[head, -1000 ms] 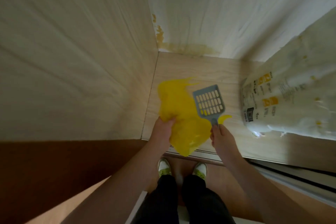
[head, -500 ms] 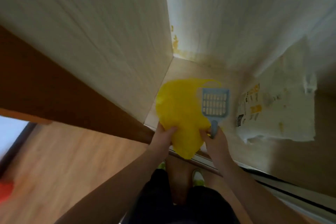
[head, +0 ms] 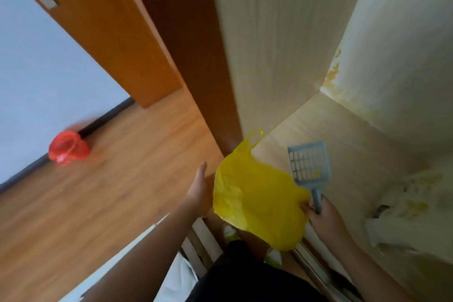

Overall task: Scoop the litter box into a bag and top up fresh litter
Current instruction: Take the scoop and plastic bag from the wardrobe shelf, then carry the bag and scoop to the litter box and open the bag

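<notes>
A yellow plastic bag (head: 257,198) hangs in front of me, pinched at its right edge by my right hand (head: 323,218). That same hand also holds the handle of a blue-grey slotted litter scoop (head: 309,164), whose head points up and away. My left hand (head: 199,189) is off the bag, just to its left, fingers straight and apart, holding nothing. A white litter sack (head: 411,213) with yellow print lies at the right on the pale cupboard floor (head: 343,149). No litter box is in view.
A brown door frame post (head: 186,56) stands between the cupboard and the wooden floor (head: 110,191). A red plastic bag (head: 67,151) lies by the dark skirting at the left. A sliding rail (head: 316,270) runs along the cupboard's front edge, by my feet.
My left hand has let go of the yellow bag and moved left. The view has swung left, bringing the door, wooden floor and red bag into sight.
</notes>
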The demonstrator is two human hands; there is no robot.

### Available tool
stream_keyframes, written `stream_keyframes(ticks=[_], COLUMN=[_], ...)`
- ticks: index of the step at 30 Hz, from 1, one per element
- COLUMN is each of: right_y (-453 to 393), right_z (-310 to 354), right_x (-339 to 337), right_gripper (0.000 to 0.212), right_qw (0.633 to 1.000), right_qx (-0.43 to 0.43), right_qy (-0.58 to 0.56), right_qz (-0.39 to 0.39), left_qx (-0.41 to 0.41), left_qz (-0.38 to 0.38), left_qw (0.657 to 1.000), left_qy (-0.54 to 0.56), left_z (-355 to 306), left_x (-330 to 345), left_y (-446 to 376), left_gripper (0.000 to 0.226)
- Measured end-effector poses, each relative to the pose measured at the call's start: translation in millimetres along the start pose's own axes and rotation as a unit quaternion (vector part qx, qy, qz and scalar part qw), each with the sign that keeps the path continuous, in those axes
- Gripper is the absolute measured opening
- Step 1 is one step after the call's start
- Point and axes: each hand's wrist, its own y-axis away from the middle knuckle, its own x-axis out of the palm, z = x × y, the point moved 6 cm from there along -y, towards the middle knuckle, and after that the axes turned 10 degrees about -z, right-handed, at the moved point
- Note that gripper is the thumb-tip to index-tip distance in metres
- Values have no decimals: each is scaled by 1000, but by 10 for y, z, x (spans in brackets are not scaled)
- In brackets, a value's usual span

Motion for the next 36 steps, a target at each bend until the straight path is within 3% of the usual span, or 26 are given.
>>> stream_keyframes(ticks=[6, 11, 14, 20, 25, 30, 36], right_y=[-27, 144, 229, 123, 65, 148, 322], right_z=[344, 807, 1085, 1716, 2210, 2634, 3117], right_x=[637, 1354, 1707, 2218, 2714, 3213, 3759], right_gripper=[17, 28, 30, 31, 33, 32, 24], right_qw=[984, 936, 911, 914, 907, 898, 886], right_qx=[-84, -181, -209, -236, -246, -268, -276], right_qy=[81, 150, 172, 140, 141, 137, 134], right_qz=[132, 264, 310, 300, 310, 321, 348], left_qx=[34, 143, 190, 217, 224, 226, 223], left_qz=[0, -106, -218, -373, -417, -448, -468], left_qw=[997, 979, 957, 895, 862, 827, 791], left_qy=[-67, -101, -41, 113, 181, 255, 325], left_z=[12, 206, 303, 530, 664, 648, 415], left_x=[-846, -1571, -1998, -2797, -3273, -3643, -4098], left_y=[116, 397, 551, 893, 1009, 1001, 1040], left_gripper=[66, 48, 32, 23, 25, 8, 13])
